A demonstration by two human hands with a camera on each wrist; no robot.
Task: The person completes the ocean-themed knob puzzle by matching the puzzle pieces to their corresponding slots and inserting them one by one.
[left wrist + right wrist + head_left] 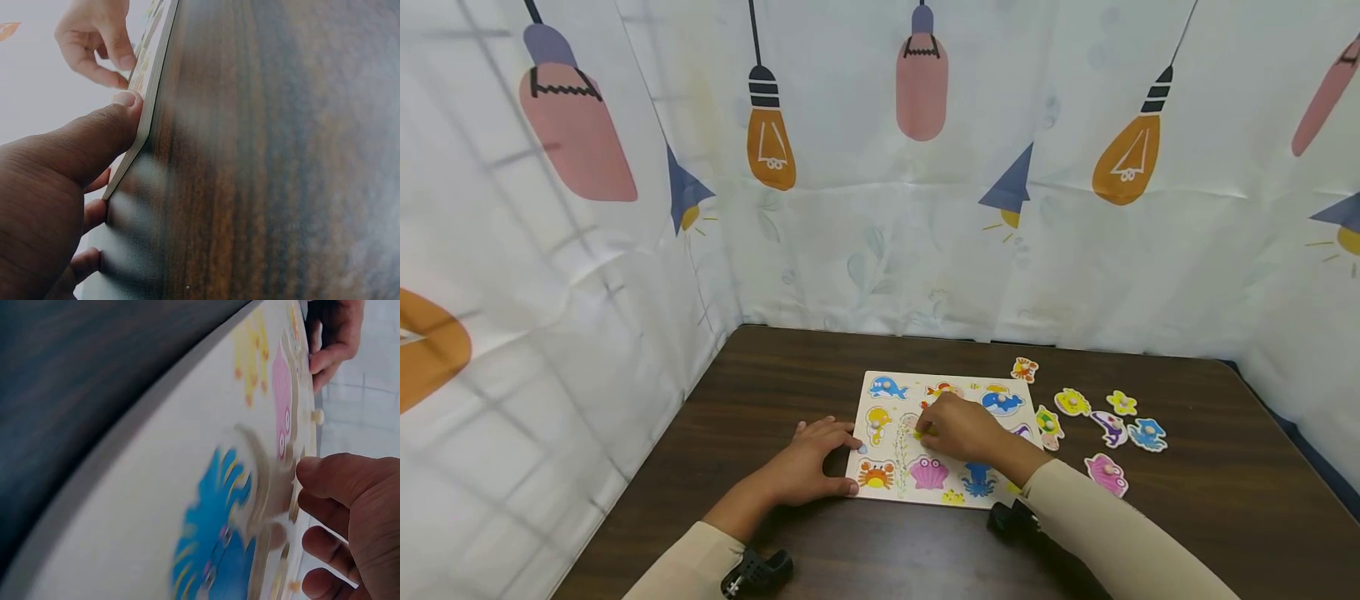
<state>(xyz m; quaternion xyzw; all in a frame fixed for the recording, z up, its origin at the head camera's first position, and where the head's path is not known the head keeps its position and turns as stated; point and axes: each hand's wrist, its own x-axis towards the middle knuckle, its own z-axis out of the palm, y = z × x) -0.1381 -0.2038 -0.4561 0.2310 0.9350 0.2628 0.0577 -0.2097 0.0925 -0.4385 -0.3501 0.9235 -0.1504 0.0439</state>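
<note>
A pale wooden puzzle board [925, 497] with printed sea animals lies on the table. My left hand [811, 462] rests at its left side, fingers spread, with the thumb [128, 100] at the front corner and fingertips along the left edge. Over the middle of the board, my right hand [966, 429] pinches a small yellow-green puzzle piece [917, 434] between thumb and forefinger, mostly hidden by the fingers. Around it are a yellow seahorse [877, 425], an orange crab picture [876, 475], a pink shell picture [928, 472] and a blue octopus picture [215, 531].
Several loose knobbed pieces lie right of the board, among them a yellow fish [1072, 402], a purple piece [1109, 428], a blue octopus piece [1147, 434] and a pink shell piece [1106, 475]. A small crab piece [1024, 369] lies behind the board. Printed curtains [865, 225] border the dark table [730, 400].
</note>
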